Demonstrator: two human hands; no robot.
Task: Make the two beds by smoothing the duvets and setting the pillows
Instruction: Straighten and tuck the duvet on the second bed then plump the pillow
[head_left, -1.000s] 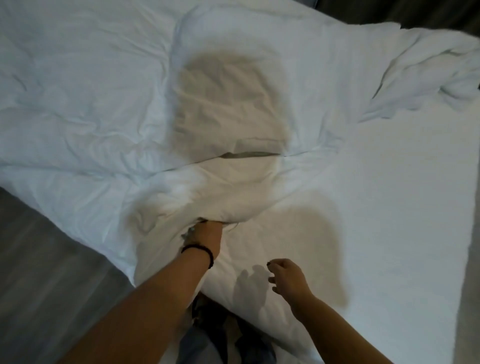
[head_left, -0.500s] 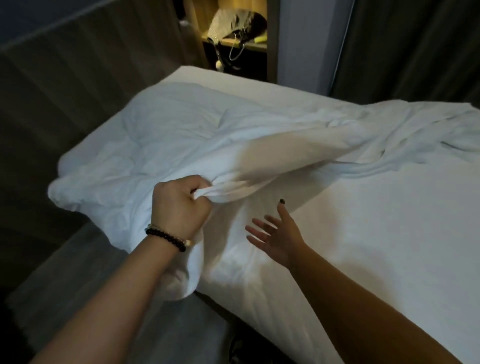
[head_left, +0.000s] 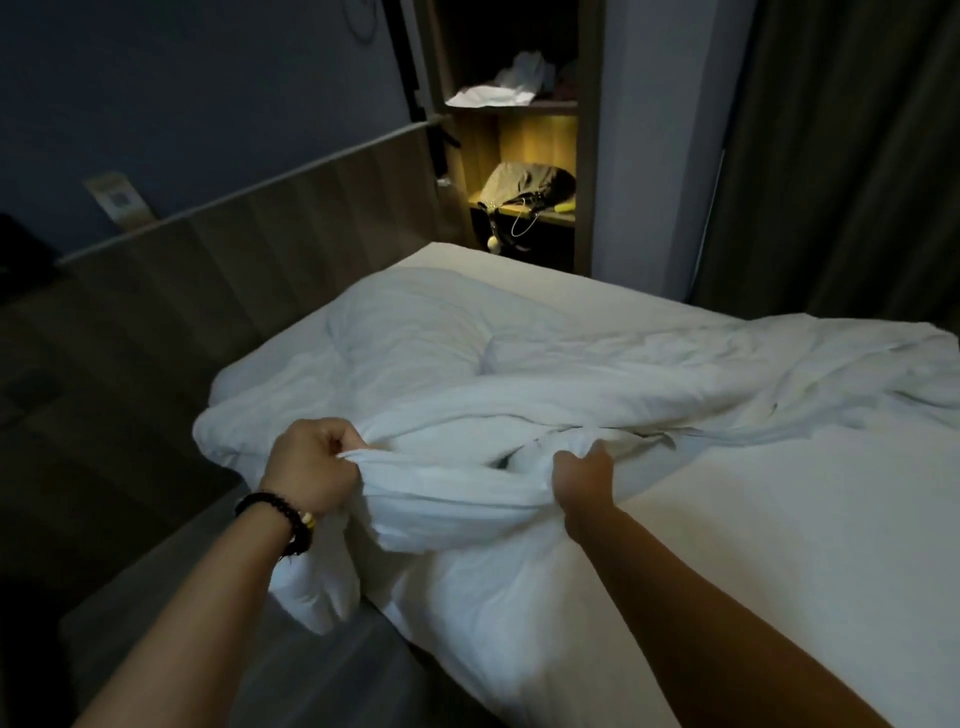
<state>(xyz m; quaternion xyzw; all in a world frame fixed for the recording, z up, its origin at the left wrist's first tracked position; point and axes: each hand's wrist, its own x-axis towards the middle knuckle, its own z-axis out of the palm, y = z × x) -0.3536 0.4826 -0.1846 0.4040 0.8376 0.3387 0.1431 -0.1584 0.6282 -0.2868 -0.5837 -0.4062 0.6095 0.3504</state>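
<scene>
A rumpled white duvet (head_left: 447, 358) lies bunched across the far and left part of a bed (head_left: 810, 519) covered by a white sheet. My left hand (head_left: 311, 462), with a dark bead bracelet on its wrist, is shut on the duvet's near edge at the bed's left corner. My right hand (head_left: 582, 473) grips the same edge a short way to the right. Between the two hands the edge is lifted and folded, and part of the duvet hangs over the bed's side. No pillow shows in this view.
A wood-panelled wall (head_left: 249, 249) runs along the bed's left side, with a strip of floor (head_left: 218, 597) between. Beyond the bed's head stands a lit shelf unit (head_left: 535, 156) holding a bag (head_left: 524, 187) and crumpled white things. Dark curtains (head_left: 831, 156) hang at the right.
My right hand, open above the sheet before, has closed on the duvet's edge. My left hand kept its hold. The view has lifted toward the shelf and wall.
</scene>
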